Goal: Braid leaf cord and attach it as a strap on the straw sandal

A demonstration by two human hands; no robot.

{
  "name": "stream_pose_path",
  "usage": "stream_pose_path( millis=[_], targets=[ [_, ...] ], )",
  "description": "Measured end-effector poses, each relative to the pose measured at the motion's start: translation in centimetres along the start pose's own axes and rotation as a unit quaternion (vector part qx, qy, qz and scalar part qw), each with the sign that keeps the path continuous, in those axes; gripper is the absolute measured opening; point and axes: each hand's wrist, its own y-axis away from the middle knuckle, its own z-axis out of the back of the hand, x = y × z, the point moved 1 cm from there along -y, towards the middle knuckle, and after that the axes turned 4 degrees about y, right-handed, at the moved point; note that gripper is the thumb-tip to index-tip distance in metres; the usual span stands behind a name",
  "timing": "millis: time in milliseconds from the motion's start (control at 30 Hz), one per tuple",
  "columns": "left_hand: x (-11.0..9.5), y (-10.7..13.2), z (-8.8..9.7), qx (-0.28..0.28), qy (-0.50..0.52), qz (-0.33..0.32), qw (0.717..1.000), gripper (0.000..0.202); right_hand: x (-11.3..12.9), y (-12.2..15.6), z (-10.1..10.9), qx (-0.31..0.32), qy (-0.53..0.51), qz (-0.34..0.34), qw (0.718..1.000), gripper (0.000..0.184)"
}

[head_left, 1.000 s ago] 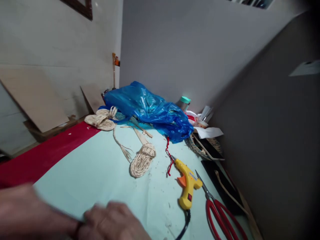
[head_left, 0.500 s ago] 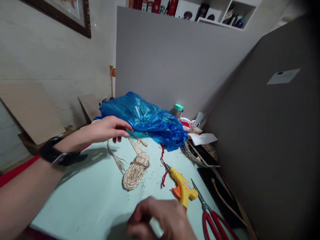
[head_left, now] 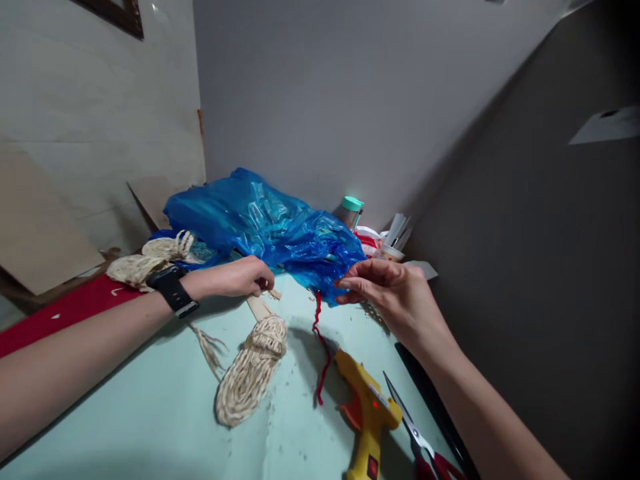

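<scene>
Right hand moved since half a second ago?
Yes: forward past the glue gun, from beside its handle toward the blue bag; the right hand is now beyond its nozzle.

Blk smartwatch on L wrist: chunky dk case, wide smooth blk strap w/ small silvery bit nr its lower edge. L hand & R hand bare; both forearms bare too, as far as vis.

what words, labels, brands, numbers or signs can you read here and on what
No text is readable.
Glue gun: label too small and blurred.
White tag on the right-hand panel: dark mark, unreadable.
Cup: any print is too small.
</scene>
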Motion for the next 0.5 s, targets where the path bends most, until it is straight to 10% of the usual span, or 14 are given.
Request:
stream_pose_path(
  millis=[500],
  targets=[
    [-0.4, 2.5, -0.5, 0.029, 0.038, 0.025, 0.999, 0.033, -5.4, -5.4, -1.7, 0.089, 0.078, -0.050, 0.992, 0.019]
  ],
)
